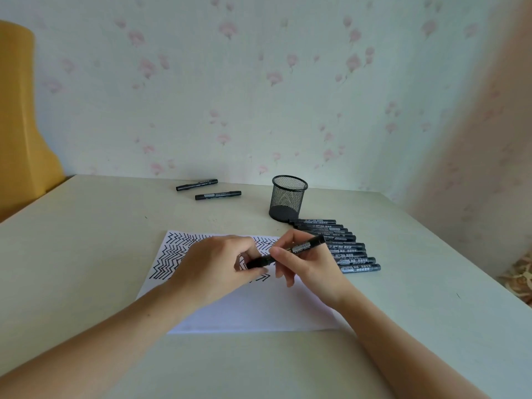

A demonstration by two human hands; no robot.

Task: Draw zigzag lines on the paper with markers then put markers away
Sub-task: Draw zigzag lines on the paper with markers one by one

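Both hands over paper (259,309): right hand (308,263) pinches marker (288,251) barrel, left hand (213,266) grips its cap end. Mesh cup (288,198) at 1 o'clock, marker row (345,249) at 3.

A pale table (86,254) stands against a wall (259,82) papered in light green with faded pink flowers; a mustard-yellow chair back (20,125) rises at left, in soft daylight
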